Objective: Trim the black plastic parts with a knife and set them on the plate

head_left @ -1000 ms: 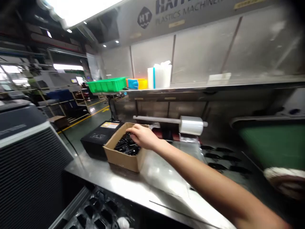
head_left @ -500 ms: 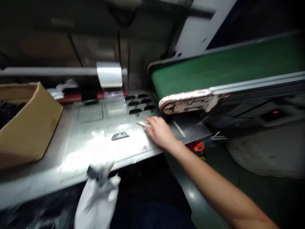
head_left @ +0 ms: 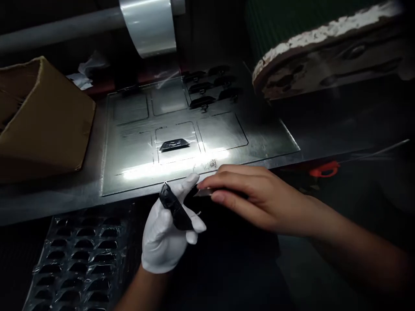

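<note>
My left hand (head_left: 168,229), in a white glove, is closed around a small black plastic part (head_left: 177,209). The part is tilted, with a shiny upper end. My bare right hand (head_left: 249,194) pinches a slim, pale, blade-like tool (head_left: 204,192) just right of the gloved fingers. Its tip lies close to the left thumb; whether it touches the part I cannot tell. Beyond both hands, a similar black part (head_left: 174,144) lies on the clear sheet (head_left: 136,147) covering the table.
Several black parts (head_left: 202,101) stand in rows at the back. A cardboard box (head_left: 58,125) is at left, a tray of black parts (head_left: 76,259) below it. A film roll (head_left: 149,28) hangs behind. The conveyor end (head_left: 301,65) juts in from the right, above orange-handled scissors (head_left: 324,169).
My right hand has come from the tabletop toward my left hand, carrying the pale tool. The view has turned down and closer to the table. My left hand still holds the black part.
</note>
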The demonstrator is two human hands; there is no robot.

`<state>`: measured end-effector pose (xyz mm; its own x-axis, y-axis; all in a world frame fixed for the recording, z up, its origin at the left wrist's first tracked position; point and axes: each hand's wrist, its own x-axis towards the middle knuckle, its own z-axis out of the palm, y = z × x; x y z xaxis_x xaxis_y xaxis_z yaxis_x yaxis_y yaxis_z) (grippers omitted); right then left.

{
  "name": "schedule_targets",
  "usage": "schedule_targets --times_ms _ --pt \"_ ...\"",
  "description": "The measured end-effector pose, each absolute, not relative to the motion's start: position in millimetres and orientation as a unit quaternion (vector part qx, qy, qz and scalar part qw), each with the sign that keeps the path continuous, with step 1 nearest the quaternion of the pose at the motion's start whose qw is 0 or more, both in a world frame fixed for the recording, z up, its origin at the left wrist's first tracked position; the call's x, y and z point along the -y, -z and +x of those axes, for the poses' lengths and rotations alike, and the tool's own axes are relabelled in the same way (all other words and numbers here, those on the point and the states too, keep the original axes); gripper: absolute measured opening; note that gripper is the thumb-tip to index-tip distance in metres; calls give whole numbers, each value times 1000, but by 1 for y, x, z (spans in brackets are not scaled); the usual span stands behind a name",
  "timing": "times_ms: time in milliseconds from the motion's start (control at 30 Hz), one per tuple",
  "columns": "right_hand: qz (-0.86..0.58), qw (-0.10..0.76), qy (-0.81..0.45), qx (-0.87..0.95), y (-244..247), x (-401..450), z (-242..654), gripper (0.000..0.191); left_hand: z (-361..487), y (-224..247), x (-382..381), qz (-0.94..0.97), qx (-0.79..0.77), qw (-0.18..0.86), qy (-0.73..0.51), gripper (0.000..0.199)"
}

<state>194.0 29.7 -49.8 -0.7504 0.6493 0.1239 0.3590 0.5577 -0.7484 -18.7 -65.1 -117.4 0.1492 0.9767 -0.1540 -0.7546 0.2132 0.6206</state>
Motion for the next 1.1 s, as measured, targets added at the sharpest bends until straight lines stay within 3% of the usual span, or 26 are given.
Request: schedule_targets --times_ms 167,1100 --pt "-270 173 -387 865 50 -16 181 26 -17 123 74 229 -252 763 -550 45" --pt "-192 147 -316 917 63 -17 173 22 -25 124 86 199 -242 789 -528 40"
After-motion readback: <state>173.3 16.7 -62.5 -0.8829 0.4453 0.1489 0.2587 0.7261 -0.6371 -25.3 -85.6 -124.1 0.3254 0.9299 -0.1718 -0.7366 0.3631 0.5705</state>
